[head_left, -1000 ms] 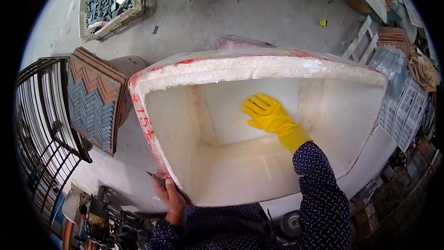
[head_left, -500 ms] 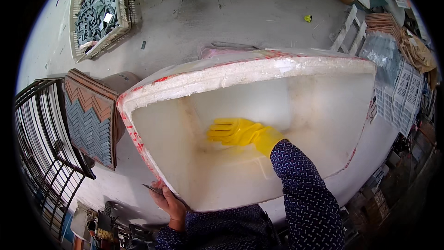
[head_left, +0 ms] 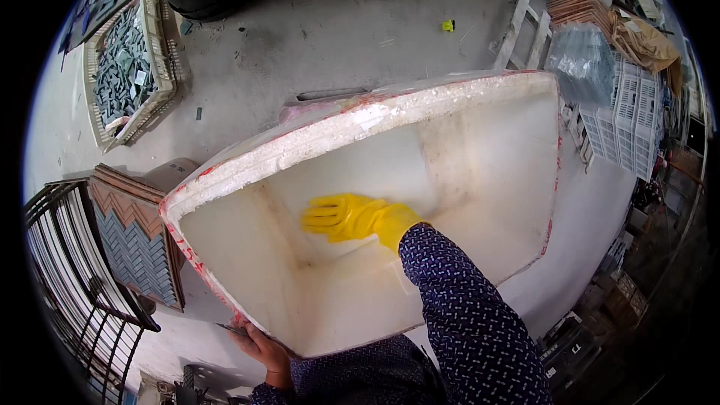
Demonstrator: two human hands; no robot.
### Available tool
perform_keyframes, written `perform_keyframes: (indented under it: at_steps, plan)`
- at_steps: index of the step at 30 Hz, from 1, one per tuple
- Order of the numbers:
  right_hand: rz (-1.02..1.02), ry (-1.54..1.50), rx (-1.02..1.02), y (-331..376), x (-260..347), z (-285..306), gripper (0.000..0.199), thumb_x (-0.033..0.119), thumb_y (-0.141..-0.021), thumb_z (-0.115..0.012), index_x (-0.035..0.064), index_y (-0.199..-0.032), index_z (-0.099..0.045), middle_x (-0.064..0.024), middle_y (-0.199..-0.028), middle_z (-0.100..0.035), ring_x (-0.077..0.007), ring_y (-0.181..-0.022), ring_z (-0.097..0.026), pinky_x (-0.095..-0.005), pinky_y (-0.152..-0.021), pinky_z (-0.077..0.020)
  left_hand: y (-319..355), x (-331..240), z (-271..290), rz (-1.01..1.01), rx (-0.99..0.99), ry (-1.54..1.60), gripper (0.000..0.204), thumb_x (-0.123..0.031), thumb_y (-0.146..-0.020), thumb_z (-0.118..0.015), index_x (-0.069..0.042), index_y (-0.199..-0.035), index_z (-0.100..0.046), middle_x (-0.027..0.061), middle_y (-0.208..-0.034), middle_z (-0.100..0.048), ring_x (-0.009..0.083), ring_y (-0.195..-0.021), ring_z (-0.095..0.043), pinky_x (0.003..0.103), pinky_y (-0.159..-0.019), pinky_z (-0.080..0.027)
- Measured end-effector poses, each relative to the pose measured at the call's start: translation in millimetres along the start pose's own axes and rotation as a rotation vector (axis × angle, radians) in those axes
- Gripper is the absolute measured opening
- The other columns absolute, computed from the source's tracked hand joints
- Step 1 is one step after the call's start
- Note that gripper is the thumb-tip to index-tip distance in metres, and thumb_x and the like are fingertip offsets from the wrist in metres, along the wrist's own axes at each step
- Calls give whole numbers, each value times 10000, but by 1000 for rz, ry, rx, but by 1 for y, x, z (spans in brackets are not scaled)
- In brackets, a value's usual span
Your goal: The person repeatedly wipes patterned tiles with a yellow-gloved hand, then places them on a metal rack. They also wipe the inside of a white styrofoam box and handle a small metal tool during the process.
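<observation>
A large white foam box (head_left: 352,126) with red marks along its rim stands tilted in front of me, its opening facing up toward me. My right hand (head_left: 345,217), in a yellow rubber glove, lies flat with fingers spread on the box's inner floor near the left corner. The sleeve is dark blue with small white dots. My bare left hand (head_left: 259,343) grips the near lower-left rim of the box.
A stack of zigzag mosaic tile sheets (head_left: 135,244) leans at the left beside a black metal rack (head_left: 67,292). A crate of dark tile pieces (head_left: 127,67) sits far left. White plastic crates (head_left: 634,124) and a wrapped bundle (head_left: 585,60) stand at the right on the concrete floor.
My gloved right hand has slid leftward across the inside of the box, from right of centre to the left corner. The box has tilted and rotated in view. The left hand keeps its grip.
</observation>
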State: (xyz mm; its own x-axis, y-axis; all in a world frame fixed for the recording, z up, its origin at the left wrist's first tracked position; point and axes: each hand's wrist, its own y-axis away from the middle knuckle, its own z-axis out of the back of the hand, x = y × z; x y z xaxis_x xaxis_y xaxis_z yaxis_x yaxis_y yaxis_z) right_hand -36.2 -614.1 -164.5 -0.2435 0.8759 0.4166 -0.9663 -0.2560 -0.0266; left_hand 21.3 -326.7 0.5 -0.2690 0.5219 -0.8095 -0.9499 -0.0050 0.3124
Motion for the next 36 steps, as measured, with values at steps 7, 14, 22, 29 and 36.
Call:
perform_keyframes:
  at_steps: [7,14,22,29,36]
  plan:
    - [-623,175,-10,41,-90,46,608,404,-836,-474,69,-1329,-359,-133,-1368,-366,-267,-1280,-310,-404,-1074,-166,-3,8,8,35,66,-61,340,-141,-939,-377,64,-1205,-326,152,-1184,-429,212,-1067,-429,325,-933,-343]
    - [-1411,431,-291,-16,-51,12,584,322,-859,-428,-34,-1312,-333,-263,-1373,-285,-392,-1276,-265,-469,-1074,-155,-1,17,8,18,11,-66,332,-99,-931,-368,63,-1219,-333,150,-1197,-432,217,-1085,-429,333,-941,-345]
    - [-199,-50,-222,5,-15,7,551,331,-776,-554,22,-1226,-478,-129,-1266,-480,-273,-1197,-415,-422,-1053,-253,-4,1,1,26,7,-54,319,-94,-928,-351,64,-1205,-346,146,-1177,-440,217,-1061,-441,334,-927,-352]
    - [-1246,447,-347,43,-79,32,502,318,-857,-475,13,-1252,-425,-173,-1324,-394,-331,-1221,-365,-404,-1058,-229,-8,8,7,-9,66,-71,287,-98,-926,-343,60,-1161,-386,137,-1147,-447,220,-1040,-443,330,-923,-350]
    - [-1319,412,-134,21,-134,61,444,305,-853,-472,21,-1193,-461,-174,-1265,-429,-334,-1174,-396,-409,-1020,-262,-5,-4,1,-33,16,-126,239,-101,-929,-349,31,-1118,-409,122,-1114,-464,197,-1005,-455,335,-918,-351]
